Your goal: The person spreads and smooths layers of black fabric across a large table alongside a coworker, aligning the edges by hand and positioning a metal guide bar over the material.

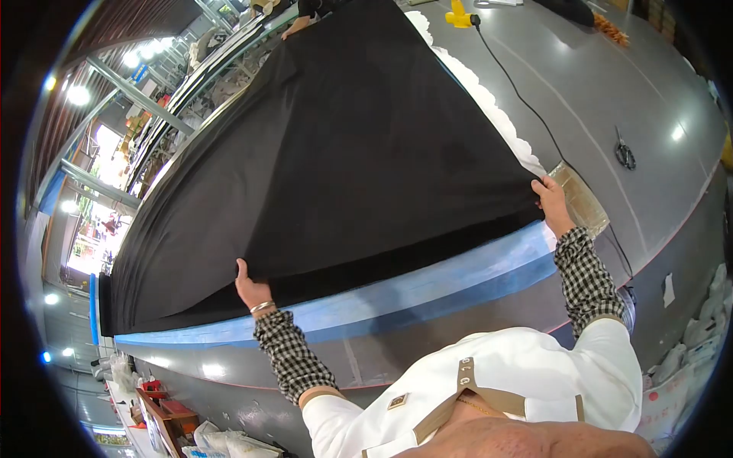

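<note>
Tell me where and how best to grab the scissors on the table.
Grip the scissors by their dark handle loops, coming down from the person's side, probably with the right hand once it releases the black cloth: they lie flat, loops nearer, blades pointing away.

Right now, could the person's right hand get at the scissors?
Probably yes. The scissors lie uncovered on the table, off to the right hand's outer side, with only a thin cable to cross. Its grip is on the black cloth, though, so it would likely have to let go first.
</note>
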Available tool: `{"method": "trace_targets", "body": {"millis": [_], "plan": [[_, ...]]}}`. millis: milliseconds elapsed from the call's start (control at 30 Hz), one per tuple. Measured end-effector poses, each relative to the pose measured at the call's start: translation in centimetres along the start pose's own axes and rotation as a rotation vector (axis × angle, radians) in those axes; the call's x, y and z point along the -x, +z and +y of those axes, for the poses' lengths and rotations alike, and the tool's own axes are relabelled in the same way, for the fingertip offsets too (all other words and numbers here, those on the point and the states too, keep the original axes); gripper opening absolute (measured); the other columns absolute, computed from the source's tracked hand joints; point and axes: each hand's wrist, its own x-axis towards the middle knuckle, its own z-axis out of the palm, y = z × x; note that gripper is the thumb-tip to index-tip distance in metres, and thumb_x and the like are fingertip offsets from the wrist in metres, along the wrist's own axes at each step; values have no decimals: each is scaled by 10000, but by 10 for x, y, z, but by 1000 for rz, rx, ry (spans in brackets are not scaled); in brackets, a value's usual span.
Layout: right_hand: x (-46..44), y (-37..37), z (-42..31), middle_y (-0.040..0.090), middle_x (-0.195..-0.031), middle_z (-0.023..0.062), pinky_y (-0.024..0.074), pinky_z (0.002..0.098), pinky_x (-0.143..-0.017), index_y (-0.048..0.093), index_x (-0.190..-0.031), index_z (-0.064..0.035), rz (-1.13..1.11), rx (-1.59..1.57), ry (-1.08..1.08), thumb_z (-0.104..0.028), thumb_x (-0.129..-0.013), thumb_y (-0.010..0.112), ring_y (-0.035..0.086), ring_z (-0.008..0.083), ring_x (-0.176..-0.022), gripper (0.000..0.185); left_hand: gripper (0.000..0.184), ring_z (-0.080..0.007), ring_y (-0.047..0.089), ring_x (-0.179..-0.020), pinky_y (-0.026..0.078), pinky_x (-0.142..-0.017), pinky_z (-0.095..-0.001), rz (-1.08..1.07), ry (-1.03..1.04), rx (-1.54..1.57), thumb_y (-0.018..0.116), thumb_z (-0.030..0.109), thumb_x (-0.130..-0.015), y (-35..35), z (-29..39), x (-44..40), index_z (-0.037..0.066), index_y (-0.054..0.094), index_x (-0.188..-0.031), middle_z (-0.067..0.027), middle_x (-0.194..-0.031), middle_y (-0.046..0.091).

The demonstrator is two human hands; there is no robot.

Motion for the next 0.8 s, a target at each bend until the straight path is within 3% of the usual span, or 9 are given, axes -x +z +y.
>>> {"method": "trace_targets", "body": {"millis": [33, 100, 333, 433, 467, 567, 700, 733, 800], "plan": [[3, 0, -8, 621, -786, -82, 393, 189, -542, 687, -975, -137, -4, -20, -9, -251, -957, 628, 488, 12, -605, 129, 289, -172, 659, -883, 558, -743, -310, 81, -196, 264, 640, 267, -998, -10, 10, 1, -22, 644, -994, -78, -976, 675], [3, -2, -8, 630, -799, -82, 394, 188, -546, 689, -985, -138, -7, -66, -16, -250, -957, 629, 494, 11, -611, 130, 231, -148, 635, -764, 534, -648, -295, 206, -133, 133, 719, 207, -940, -9, 18, 18, 54, 552, -895, -43, -859, 642], [-15, -20, 20, 652, -825, -63, 402, 198, -549, 694, -987, -112, -19, -61, -8, -205, -959, 629, 533, 20, -639, 117, 422, -80, 515, -575, 457, -480, -243, 164, -209, -71, 809, 131, -857, 7, 34, 71, 137, 389, -809, 27, -700, 526], [-8, -7, 15, 628, -803, -82, 382, 198, -546, 682, -960, -126, -19, -30, -21, -212, -959, 628, 517, 14, -640, 102, 414, -72, 519, -566, 460, -481, -237, -72, -189, -38, 826, 142, -842, 22, 37, 93, 128, 413, -818, 31, -697, 537], [-7, -5, 10, 614, -795, -93, 370, 196, -543, 676, -954, -135, -18, -10, -26, -216, -960, 625, 512, 10, -644, 96, 287, -75, 563, -608, 474, -496, -236, -138, -206, -25, 816, 101, -838, 33, 52, 99, 70, 533, -876, 10, -748, 598], [-7, -7, -2, 588, -776, -104, 356, 194, -546, 663, -936, -138, -49, -45, -26, -217, -963, 621, 500, 5, -649, 94, 184, -91, 612, -662, 495, -514, -242, -376, -197, -190, 785, 48, -845, 59, 88, 113, 10, 636, -948, -12, -814, 653], [-5, -11, -3, 583, -768, -94, 354, 191, -564, 656, -925, -128, -105, -44, -40, -211, -966, 619, 493, 5, -655, 99, 52, -83, 629, -687, 499, -519, -225, -395, -296, 45, 727, -6, -863, 87, 93, 115, 25, 690, -845, 6, -850, 674], [-7, -7, 2, 572, -749, -85, 339, 198, -548, 648, -907, -127, -80, -101, -28, -205, -967, 617, 472, 10, -632, 104, 92, -162, 655, -693, 527, -592, -278, -335, -372, 48, 706, -61, -832, 84, 90, 108, 22, 713, -872, -32, -820, 681], [-7, -10, 4, 578, -755, -82, 345, 200, -542, 649, -913, -126, -85, -104, -19, -202, -967, 615, 486, 11, -640, 99, 173, -246, 668, -744, 535, -692, -317, -271, 74, -166, 702, -85, -803, 71, 58, 93, 25, 724, -935, -77, -808, 683]]}}
